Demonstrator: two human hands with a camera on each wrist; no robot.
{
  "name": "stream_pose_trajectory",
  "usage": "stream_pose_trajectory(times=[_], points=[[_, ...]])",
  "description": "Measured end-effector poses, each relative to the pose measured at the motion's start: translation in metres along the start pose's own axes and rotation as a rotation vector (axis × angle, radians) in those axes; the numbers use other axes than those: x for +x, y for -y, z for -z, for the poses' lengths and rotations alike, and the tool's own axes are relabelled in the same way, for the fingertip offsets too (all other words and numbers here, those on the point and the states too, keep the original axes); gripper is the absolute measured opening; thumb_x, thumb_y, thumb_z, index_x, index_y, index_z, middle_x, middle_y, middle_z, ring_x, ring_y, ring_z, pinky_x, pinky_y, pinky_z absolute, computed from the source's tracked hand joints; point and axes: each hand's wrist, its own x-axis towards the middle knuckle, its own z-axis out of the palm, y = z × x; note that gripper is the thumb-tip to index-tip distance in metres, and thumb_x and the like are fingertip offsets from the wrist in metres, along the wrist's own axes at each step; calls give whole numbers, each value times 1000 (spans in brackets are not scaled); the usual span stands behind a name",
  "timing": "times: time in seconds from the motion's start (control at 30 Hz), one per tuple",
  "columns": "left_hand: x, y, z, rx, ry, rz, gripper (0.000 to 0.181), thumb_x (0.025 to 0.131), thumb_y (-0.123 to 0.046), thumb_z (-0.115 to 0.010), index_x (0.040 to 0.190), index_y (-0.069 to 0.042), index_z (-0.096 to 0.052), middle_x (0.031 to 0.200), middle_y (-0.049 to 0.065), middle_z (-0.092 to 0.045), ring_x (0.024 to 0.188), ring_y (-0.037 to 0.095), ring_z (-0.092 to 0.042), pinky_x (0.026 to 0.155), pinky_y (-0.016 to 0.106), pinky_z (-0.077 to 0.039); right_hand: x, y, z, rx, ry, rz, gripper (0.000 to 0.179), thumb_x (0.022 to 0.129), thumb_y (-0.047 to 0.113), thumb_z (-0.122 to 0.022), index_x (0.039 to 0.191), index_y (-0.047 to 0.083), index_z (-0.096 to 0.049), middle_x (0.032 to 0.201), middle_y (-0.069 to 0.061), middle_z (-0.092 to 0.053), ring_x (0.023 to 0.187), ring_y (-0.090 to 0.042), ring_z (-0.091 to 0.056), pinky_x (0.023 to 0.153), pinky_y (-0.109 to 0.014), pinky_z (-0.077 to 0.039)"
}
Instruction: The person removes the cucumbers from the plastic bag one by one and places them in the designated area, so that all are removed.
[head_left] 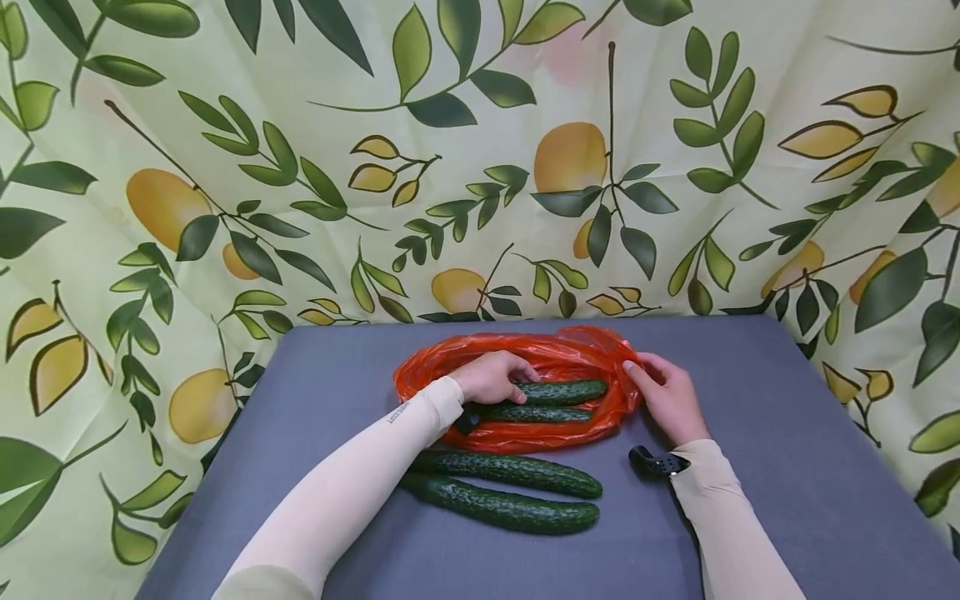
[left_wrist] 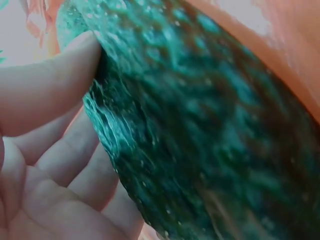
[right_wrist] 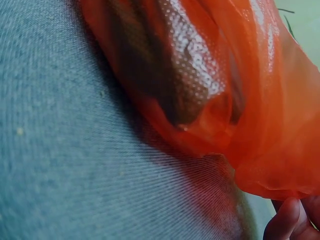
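Note:
A red plastic bag point(head_left: 525, 439) lies on the table, its mouth spread wide. Inside it are two dark green cucumbers, a far one point(head_left: 567, 392) and a near one point(head_left: 551, 414). My left hand point(head_left: 493, 377) reaches into the bag and holds the far cucumber, thumb on one side and fingers on the other; in the left wrist view that bumpy cucumber point(left_wrist: 190, 110) fills most of the picture. At the bag's right end my right hand point(head_left: 669, 398) pinches the plastic edge. The right wrist view shows the bag point(right_wrist: 270, 155) with a cucumber's shape through it.
Two more cucumbers, one point(head_left: 517, 472) behind the other point(head_left: 517, 510), lie side by side in front of the bag, their left ends partly behind my left forearm. A grey cloth covers the table point(head_left: 780, 433). Behind it hangs a leaf-patterned curtain point(head_left: 480, 225).

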Motion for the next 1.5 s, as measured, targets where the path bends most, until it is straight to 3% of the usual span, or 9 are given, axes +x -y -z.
stream_pose_trajectory(times=[0.13,0.4,0.87,1.1,1.3,1.5], points=[[2,-5,3,20,-12,-7,35,98,-11,-80,132,-17,-77,135,2,-75,129,22,-69,117,43,-52,2,1,3,5,-21,1,58,109,52,-59,146,7,-66,143,-20,-69,121,-25,-60,93,-12,-45],[-1,-9,4,20,-26,-8,33,97,-6,-80,128,-16,-78,130,3,-77,125,23,-70,115,43,-54,1,-2,2,-14,-21,26,54,110,48,-60,144,7,-68,139,-19,-71,107,-8,-59,92,-11,-46],[-14,-26,19,-59,-42,-62,36,98,-6,-78,132,-17,-76,135,2,-75,132,23,-67,118,43,-51,0,0,4,-5,-16,32,53,111,46,-58,145,6,-67,137,-20,-71,103,-11,-59,85,-7,-48],[-29,-52,21,-53,-42,-106,36,99,-8,-77,132,-21,-76,130,-4,-76,122,14,-68,110,37,-55,2,-1,1,0,-37,31,40,111,30,-60,142,5,-69,133,-22,-72,98,-2,-58,84,-11,-46],[-49,-72,18,-22,-42,-142,37,98,-6,-78,130,-24,-77,124,-9,-77,116,8,-69,107,32,-55,3,-3,0,4,-10,41,50,110,43,-62,143,6,-68,133,-21,-73,104,-8,-58,88,-15,-45],[-70,-88,10,34,-64,-149,36,97,-7,-79,128,-25,-78,124,-11,-77,116,7,-69,105,30,-56,1,-6,1,81,52,23,57,110,46,-59,149,5,-63,143,-22,-67,102,-1,-61,84,-11,-55]])
